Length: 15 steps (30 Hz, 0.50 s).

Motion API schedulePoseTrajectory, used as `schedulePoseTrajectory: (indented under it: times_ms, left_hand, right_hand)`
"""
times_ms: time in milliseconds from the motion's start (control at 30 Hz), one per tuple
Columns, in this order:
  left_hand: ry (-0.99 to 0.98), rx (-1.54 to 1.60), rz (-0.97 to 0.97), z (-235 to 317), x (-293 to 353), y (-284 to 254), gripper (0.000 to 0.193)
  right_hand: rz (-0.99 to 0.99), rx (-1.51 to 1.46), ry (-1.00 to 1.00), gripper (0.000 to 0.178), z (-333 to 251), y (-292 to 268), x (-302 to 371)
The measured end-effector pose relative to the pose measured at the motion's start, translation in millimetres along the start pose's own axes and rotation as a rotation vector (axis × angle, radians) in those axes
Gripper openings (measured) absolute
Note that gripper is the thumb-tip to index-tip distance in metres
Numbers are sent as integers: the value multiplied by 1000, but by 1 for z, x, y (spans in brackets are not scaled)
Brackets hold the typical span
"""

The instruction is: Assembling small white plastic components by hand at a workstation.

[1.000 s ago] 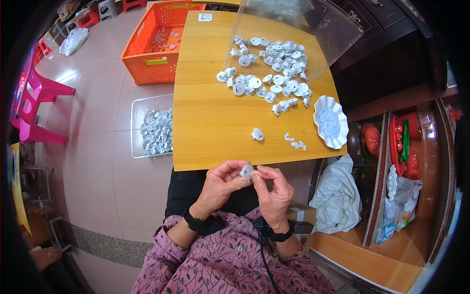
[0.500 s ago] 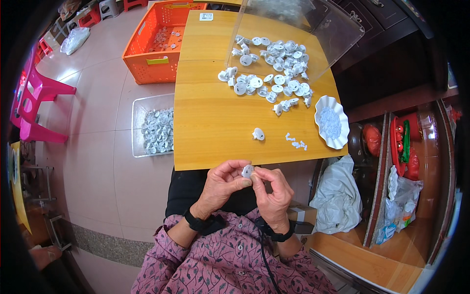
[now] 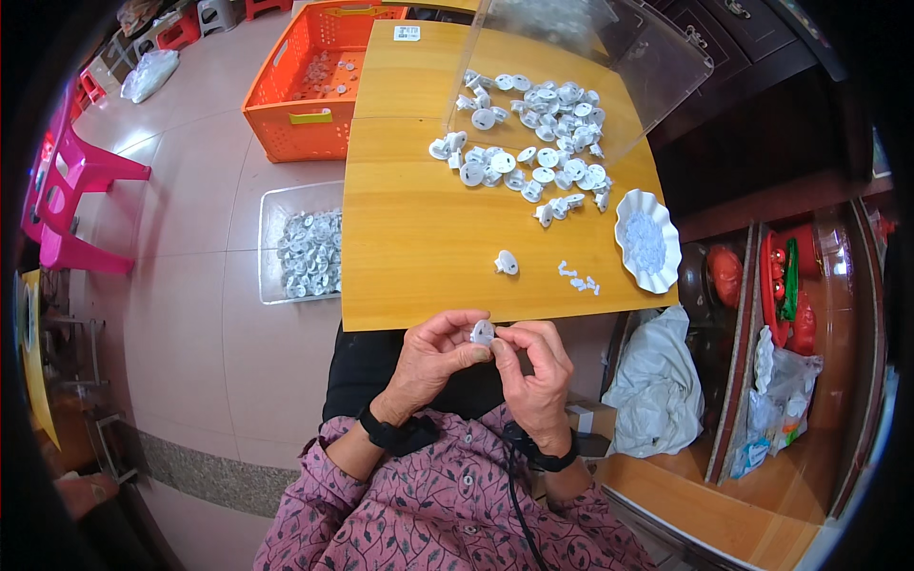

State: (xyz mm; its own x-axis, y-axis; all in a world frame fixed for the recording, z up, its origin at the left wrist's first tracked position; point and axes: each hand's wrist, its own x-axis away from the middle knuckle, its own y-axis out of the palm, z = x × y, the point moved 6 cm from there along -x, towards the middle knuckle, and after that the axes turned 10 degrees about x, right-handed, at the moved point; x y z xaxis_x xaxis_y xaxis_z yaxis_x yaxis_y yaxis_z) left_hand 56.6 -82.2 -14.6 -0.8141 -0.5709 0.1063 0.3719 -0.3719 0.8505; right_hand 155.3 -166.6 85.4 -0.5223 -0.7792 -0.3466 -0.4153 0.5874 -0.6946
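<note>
In the lower middle of the frame, just below the near edge of the yellow wooden surface (image 3: 409, 238), the left hand (image 3: 426, 352) has its thumb and index finger clamped on a small white disc (image 3: 482, 332), whose flat face shows a dark slot. The right hand (image 3: 535, 373) meets it from the other side, the tips of thumb and index finger drawn close together at the disc's right edge; whether they grip the disc or something small hidden between them, I cannot tell.

Above the hands, at the center of the frame, a single white piece (image 3: 506, 263) lies alone on the surface. To its right sit a few small whitish pegs (image 3: 579, 283), near a white dish (image 3: 670, 233) with a wavy rim that holds pale bluish, translucent bits (image 3: 644, 242). In the upper middle, a loose heap of white disc-topped parts (image 3: 503, 163) spreads partly into the mouth of a clear bin (image 3: 657, 81).

Left of the surface, a clear tray (image 3: 270, 224) full of similar parts (image 3: 309, 255) stands on the floor (image 3: 181, 324), below an orange crate (image 3: 297, 133) in the upper left.
</note>
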Motion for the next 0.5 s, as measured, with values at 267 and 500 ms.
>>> schedulePoseTrajectory:
  times_ms: [267,500]
  left_hand:
    - [7,-35,3,-2,0,-2,41]
    - [-4,-79,1,-2,2,-5,40]
  right_hand:
    - [-63,-5,6,9,5,9,2]
    - [-90,-5,-58,8,4,12,2]
